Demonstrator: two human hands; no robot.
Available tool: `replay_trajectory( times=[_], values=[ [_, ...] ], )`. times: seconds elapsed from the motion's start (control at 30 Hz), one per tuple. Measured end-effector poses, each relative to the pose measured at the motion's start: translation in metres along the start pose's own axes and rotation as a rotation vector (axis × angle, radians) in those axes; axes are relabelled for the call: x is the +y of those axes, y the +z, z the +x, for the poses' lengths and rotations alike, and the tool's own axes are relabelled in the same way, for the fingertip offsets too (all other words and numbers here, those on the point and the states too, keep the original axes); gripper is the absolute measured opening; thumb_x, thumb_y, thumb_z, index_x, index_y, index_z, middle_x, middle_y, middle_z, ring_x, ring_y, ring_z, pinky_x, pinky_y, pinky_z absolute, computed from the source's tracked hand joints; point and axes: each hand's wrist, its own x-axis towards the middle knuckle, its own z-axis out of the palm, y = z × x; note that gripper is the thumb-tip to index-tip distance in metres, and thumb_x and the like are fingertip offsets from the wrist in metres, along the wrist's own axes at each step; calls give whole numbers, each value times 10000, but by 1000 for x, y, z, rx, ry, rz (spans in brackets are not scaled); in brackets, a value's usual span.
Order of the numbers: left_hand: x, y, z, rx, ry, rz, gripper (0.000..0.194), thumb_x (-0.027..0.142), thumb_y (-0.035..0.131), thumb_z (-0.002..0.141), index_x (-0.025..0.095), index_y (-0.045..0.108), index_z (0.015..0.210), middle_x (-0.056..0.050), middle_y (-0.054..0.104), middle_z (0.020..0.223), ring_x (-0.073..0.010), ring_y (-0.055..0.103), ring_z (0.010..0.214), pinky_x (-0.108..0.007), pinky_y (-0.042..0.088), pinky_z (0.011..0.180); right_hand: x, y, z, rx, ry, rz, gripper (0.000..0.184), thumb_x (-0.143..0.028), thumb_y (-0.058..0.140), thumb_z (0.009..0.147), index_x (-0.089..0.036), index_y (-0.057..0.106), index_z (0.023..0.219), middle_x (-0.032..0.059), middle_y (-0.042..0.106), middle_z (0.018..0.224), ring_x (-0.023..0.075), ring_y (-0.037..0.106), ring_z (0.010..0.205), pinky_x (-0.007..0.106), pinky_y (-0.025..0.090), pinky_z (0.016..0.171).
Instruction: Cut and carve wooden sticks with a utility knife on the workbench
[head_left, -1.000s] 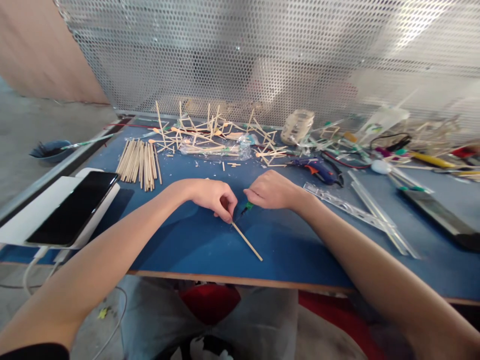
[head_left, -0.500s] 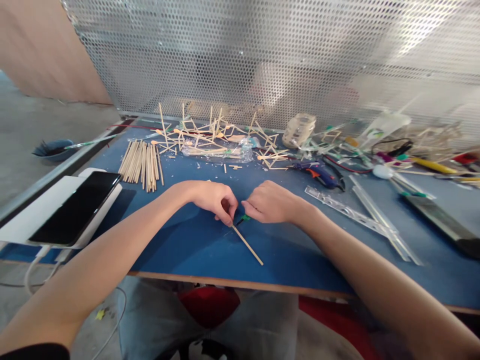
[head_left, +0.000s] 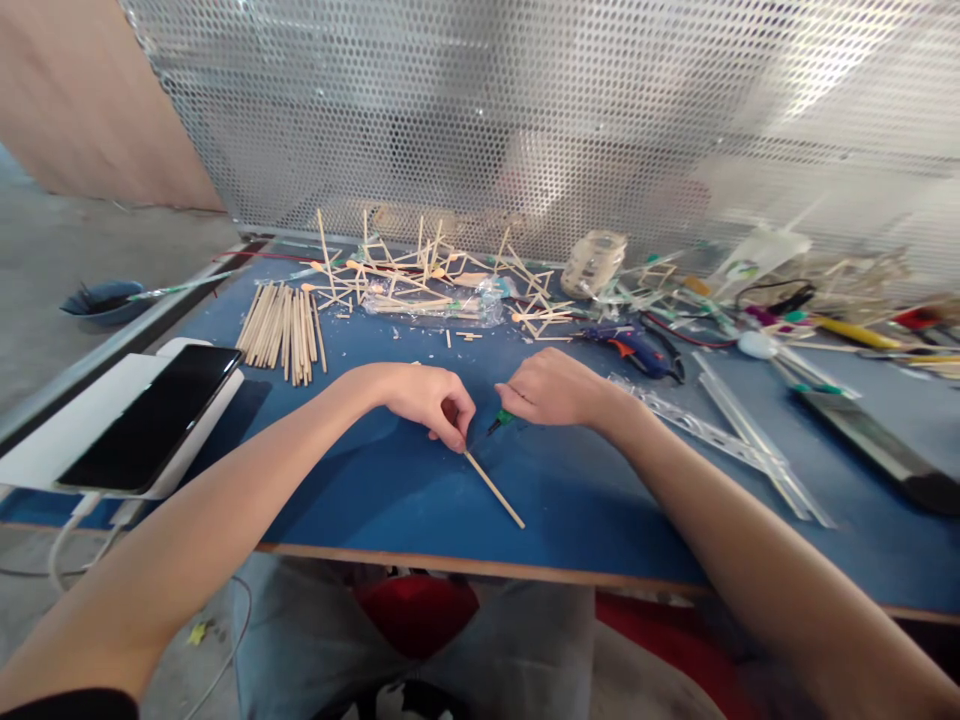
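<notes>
Head view: both bare hands meet low over the middle of the blue worktop [head_left: 360, 490].
Left hand [head_left: 427, 395]: curled, its grip pinched with the fingertips on the upper end of a thin wooden stick [head_left: 493, 488], pressing that end onto the worktop.
Wooden stick: lies flat on the blue surface and slants from the left fingertips down and to the right, its free end short of the near edge.
Right hand [head_left: 555, 388]: clenched around a small green-handled tool [head_left: 498, 424] (only the green part and a dark tip show below the fingers); the tip points at the spot where the left fingers pin the stick, very close to it, though whether it touches cannot be told.
Stick bundle [head_left: 281, 320]: a loose row of like sticks lies farther back on the left, well apart from the hands.
Glued stick frames [head_left: 420, 265]: a tangle of joined sticks and clear wrap stands at the back, before the perforated metal screen [head_left: 480, 110].
Glue gun [head_left: 637, 345]: blue with an orange trigger, behind the right hand.
Clear rulers [head_left: 720, 430]: lie slanted beside the right forearm.
Phone [head_left: 154, 412]: dark screen up, on a white box at the left edge.
</notes>
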Motion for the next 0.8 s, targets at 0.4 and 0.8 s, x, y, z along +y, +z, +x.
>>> replay_trajectory(
  times=[0.4, 0.8],
  values=[
    [0, 0, 0, -6, -17, 1, 223, 423, 742, 787, 202, 732, 816, 11, 689, 680, -118, 616, 645, -228, 412, 614, -6, -2, 0, 1, -26, 28, 605, -339, 284, 1038, -146, 754, 709, 139, 748, 742, 181, 636, 621, 344, 168, 589],
    [-2, -1, 0, -15, 3, 2, 221, 419, 735, 802, 200, 733, 830, 0, 708, 720, -117, 629, 664, -222, 428, 627, 14, 3, -3, 0, 47, 74, 586, -340, 299, 1023, -149, 748, 698, 142, 754, 755, 167, 612, 613, 343, 187, 598]
  ],
)
